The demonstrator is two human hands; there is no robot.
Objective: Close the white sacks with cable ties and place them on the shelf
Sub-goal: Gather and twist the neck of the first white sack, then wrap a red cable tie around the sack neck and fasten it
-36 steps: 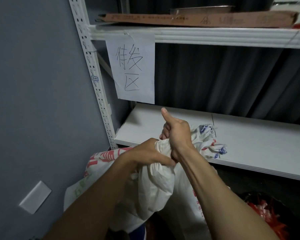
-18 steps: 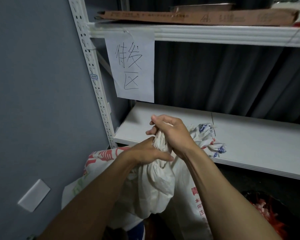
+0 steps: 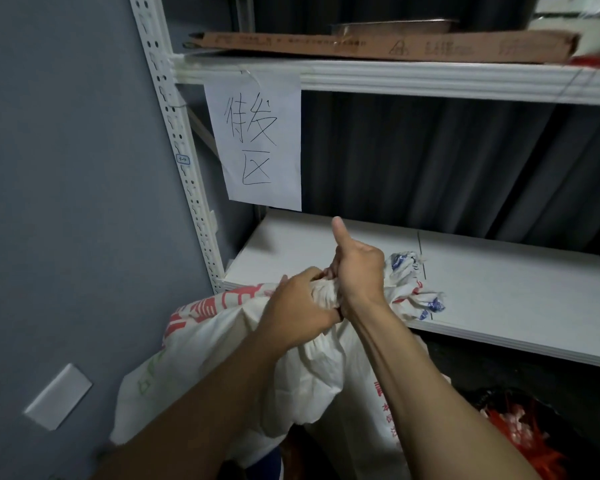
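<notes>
My left hand (image 3: 298, 306) and right hand (image 3: 359, 275) squeeze the bunched top of the white sack (image 3: 312, 375). Under my grip it looks soft, floppy, maybe heavy.

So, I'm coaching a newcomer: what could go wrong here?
Both the left hand and right hand grip the bunched neck of the white woven sack with red print, and no cable tie shows; freeing a hand to fetch one may let the neck loosen. The right thumb sticks up, likely weakening that grip.
</notes>
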